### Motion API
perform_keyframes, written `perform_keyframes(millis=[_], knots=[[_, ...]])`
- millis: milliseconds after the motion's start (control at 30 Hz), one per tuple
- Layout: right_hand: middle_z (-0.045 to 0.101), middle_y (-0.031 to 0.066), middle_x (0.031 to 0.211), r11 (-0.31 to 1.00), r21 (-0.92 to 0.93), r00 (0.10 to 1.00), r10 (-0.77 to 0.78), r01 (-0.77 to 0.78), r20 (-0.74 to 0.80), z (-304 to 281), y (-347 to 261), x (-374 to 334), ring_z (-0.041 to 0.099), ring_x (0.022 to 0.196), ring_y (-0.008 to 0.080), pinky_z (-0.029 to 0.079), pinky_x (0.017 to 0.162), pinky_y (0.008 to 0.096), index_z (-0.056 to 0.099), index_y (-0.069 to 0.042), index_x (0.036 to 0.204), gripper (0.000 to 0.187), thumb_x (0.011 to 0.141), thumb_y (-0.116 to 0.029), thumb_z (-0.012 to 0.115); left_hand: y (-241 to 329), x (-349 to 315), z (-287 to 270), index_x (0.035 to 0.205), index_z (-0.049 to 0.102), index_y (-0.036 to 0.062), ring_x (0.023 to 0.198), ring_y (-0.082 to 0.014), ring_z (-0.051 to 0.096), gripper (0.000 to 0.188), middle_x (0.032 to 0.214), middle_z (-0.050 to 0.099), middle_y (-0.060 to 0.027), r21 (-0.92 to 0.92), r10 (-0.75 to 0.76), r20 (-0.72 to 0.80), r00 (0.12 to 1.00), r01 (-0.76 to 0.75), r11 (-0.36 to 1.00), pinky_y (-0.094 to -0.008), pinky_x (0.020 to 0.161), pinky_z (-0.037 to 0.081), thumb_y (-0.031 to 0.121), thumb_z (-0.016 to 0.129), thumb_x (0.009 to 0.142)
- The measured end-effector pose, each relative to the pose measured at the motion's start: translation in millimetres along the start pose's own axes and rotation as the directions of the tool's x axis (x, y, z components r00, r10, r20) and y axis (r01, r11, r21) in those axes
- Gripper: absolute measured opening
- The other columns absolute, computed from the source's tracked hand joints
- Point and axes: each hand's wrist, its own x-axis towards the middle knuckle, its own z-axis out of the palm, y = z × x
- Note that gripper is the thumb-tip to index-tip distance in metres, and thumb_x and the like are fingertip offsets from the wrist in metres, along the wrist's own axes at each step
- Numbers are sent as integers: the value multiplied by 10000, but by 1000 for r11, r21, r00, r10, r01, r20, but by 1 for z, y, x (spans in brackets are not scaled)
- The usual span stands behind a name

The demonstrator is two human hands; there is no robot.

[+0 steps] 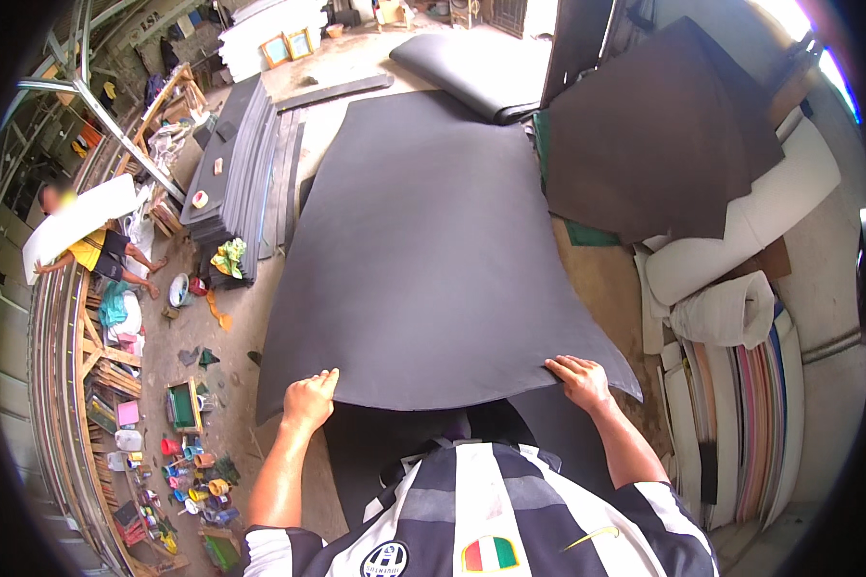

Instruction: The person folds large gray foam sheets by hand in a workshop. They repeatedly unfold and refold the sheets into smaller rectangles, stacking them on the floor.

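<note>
A large dark grey foam sheet point(423, 221) stretches out in front of me, its near edge lifted and curved. My left hand point(310, 398) grips that edge near its left corner, fingers closed over it. On the right, my right hand point(581, 379) is closed on the same edge, a short way in from the right corner. Between my hands the edge sags slightly toward me. Below it, close to my body, another dark sheet point(548, 433) shows in part; how far it runs beneath the held one is hidden.
A stack of dark sheets point(223, 183) stands at left, with a tape roll point(199, 199) on top. A folded dark sheet point(462, 77) lies at the far end. Brown-black sheets point(645, 135) and white rolls point(751, 216) lean at right. Paint cans point(197, 481) crowd the left floor; a person point(91, 248) carries a white sheet.
</note>
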Motion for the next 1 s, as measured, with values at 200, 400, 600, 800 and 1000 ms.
perform_keyframes(millis=[200,400,600,800,1000], knots=[[691,67,1284,999,-18,999,34,-33,41,-8,-23,-66,682,1156,269,575,927,418,643,-217,1339,683,679,-52,700,39,-55,3,1212,702,40,948,-259,755,410,1118,752,-157,-30,-19,51,998,21,999,-386,824,611,49,620,810],[703,57,1259,1000,-16,999,12,-11,33,-10,-20,-132,690,1142,250,580,920,409,663,-220,1312,671,667,-34,659,99,-115,5,1232,701,55,938,-254,759,450,1116,754,-152,-43,-41,65,997,44,998,-383,822,617,39,629,788],[716,58,1237,999,29,995,-20,18,93,-14,-6,-183,702,1118,272,588,913,412,675,-246,1291,575,747,-60,670,169,-169,12,1240,699,57,988,-261,751,447,1144,746,-158,-31,-103,97,990,107,994,-382,846,614,36,615,801],[719,57,1226,992,92,987,-103,92,125,3,11,-247,704,1109,259,589,909,404,686,-228,1274,630,674,-37,659,242,-237,31,1291,677,70,1069,-281,728,474,1210,723,-160,-38,-198,205,958,210,977,-399,905,597,44,599,824],[735,51,1186,982,123,976,-164,146,147,-9,2,-289,723,1062,254,592,890,397,709,-233,1245,564,708,-63,672,289,-291,31,1322,663,95,1106,-276,715,540,1257,707,-146,-65,-272,245,931,295,953,-395,926,590,41,632,786]])
